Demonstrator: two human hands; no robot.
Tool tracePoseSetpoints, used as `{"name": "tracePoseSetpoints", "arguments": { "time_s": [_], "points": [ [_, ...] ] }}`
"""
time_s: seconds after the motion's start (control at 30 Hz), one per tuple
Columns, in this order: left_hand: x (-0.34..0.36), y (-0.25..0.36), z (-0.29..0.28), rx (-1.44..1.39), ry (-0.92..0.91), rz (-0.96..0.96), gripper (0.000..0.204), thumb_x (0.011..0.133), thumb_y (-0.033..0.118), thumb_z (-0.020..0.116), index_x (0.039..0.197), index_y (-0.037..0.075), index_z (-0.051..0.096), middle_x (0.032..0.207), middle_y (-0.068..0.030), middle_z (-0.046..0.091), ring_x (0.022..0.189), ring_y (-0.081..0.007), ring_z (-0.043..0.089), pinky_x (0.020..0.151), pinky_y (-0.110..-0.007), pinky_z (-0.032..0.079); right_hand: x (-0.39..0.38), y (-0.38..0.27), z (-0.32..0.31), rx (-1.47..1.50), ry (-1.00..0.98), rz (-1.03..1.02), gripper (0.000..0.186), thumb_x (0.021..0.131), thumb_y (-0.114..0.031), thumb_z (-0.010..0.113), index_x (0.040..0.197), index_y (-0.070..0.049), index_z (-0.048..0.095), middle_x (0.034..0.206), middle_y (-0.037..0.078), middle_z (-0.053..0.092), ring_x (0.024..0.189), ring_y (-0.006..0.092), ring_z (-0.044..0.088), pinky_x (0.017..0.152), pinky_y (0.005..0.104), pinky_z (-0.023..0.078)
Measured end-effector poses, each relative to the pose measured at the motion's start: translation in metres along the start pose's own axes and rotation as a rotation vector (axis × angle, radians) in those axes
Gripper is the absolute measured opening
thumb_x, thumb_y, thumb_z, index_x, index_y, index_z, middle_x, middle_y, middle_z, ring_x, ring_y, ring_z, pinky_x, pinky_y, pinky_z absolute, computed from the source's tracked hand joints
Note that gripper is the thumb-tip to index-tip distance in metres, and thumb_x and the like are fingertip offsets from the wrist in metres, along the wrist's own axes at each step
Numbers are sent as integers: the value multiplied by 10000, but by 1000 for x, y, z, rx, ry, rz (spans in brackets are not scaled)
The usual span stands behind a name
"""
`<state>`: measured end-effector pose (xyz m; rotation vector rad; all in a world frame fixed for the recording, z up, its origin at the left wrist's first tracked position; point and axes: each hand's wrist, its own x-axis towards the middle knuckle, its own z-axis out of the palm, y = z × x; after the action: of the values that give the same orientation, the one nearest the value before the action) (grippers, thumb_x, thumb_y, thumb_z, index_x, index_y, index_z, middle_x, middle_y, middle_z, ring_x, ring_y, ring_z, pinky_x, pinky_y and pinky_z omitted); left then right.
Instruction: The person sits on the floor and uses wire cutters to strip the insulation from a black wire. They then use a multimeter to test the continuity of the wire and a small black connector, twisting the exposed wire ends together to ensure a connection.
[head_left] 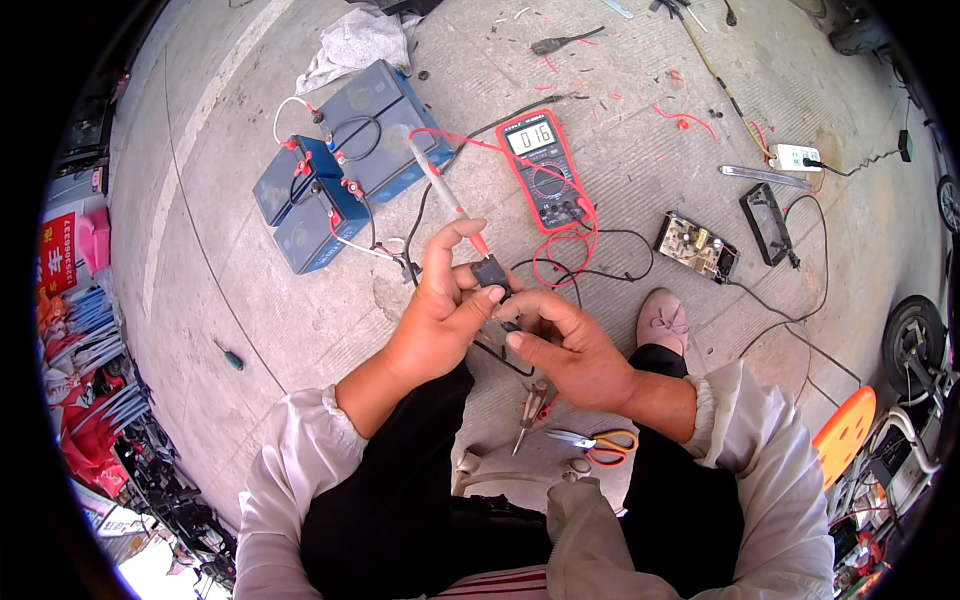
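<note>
My left hand (435, 315) is closed on a black plug connector (489, 274), held up between thumb and fingers. A red test probe (478, 242) slants down to the top of this connector, passing under my raised left index finger; its upper part looks pale, and a red lead runs from it. My right hand (575, 350) is closed just beside the connector, its thumb and index pinching a small black piece (511, 326) that is mostly hidden. Beyond my hands lies a red-framed multimeter (543, 165) with its display lit and red and black leads attached.
Wired blue-grey batteries (385, 150) stand at the far left. An opened charger with a bare circuit board (697, 247), its black case half (768, 224) and a white power strip (796, 158) lie right. Scissors (605, 447) and a screwdriver (530, 408) are between my legs.
</note>
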<state>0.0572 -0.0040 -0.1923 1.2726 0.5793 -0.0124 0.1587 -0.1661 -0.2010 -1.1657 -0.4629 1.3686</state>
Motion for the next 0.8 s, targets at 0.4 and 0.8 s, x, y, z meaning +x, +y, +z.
{"name": "tracePoseSetpoints", "arguments": {
  "time_s": [0.4,0.8],
  "points": [
    [-11,-3,0,767,-347,311,676,859,52,654,1434,103,303,778,-173,618,648,-370,621,563,-410,480,16,-49,-31,-69,46,4,256,967,-195,574,1139,-8,601,811,-29,528,667,16,425,562,187,364],
    [-10,5,4,723,-387,116,949,862,-17,621,1525,43,-55,1026,-151,683,781,-266,668,747,-344,511,14,-54,-43,2,193,-155,150,949,-175,628,984,-30,614,782,-19,582,714,30,510,625,219,430]
  ]
}}
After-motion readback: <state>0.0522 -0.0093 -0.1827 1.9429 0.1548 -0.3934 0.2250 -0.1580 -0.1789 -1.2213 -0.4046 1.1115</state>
